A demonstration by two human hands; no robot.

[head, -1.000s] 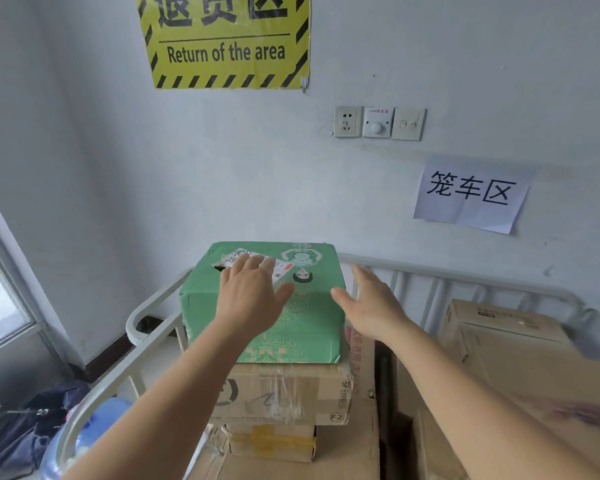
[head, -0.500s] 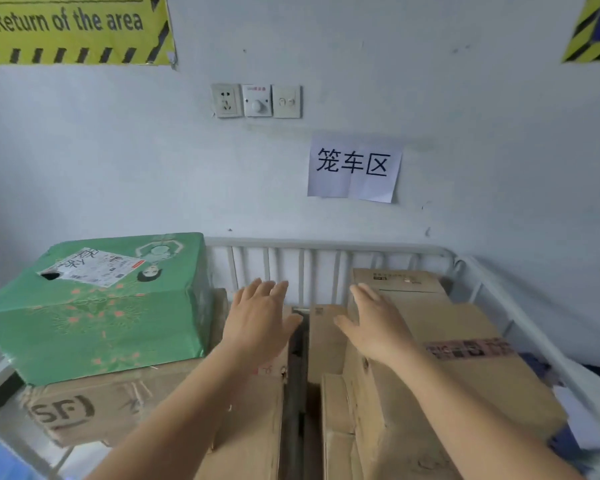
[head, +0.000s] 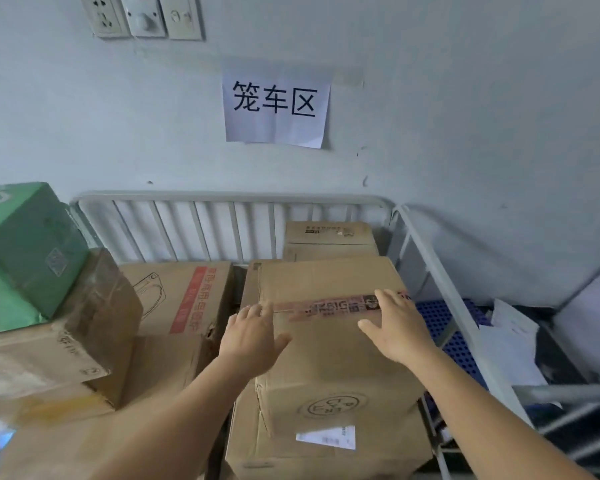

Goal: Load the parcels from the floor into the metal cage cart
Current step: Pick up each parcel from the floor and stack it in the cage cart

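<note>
The metal cage cart [head: 229,197] stands against the wall, filled with stacked parcels. A large brown carton [head: 329,344] with red printed tape sits in front at the right. My left hand [head: 253,336] hovers open over its left top edge. My right hand [head: 394,327] is open too, its fingers spread over the tape on the carton's top. A green box [head: 25,251] lies on a taped brown box [head: 66,334] at the left. A carton with red lettering [head: 184,299] sits in the middle, and a smaller carton [head: 329,237] stands at the back right.
A paper sign [head: 276,105] and wall sockets [head: 142,15] hang on the wall above the cart. Right of the cart's side rail [head: 430,265] lie a blue perforated crate [head: 454,337] and white papers [head: 510,341].
The view has swung right and down, away from the green box. Both hands left the green box and now reach over the large brown carton at the right.
</note>
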